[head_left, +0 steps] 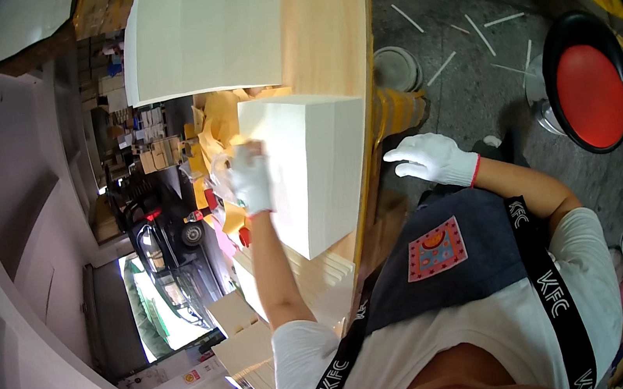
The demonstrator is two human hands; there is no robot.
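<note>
A white block-shaped stack of panels [335, 164] lies on the wooden workbench [320, 20] in front of me. My left hand [251, 183], in a white glove, is at its left edge, smeared by motion. The fingers look closed around a small tan-brown piece [252, 148], too blurred to name. My right hand [433, 159], gloved too, hangs in the air to the right of the bench edge. Its fingers are stretched out and nothing is in them.
A larger stack of pale panels [204, 35] stands farther along the bench. Crumpled yellow paper [217, 124] lies beyond the white stack. On the right are a red-seated stool [592, 98], a round pail [397, 69] and white strips [479, 34] on the floor. A dark vehicle [170, 252] shows at left.
</note>
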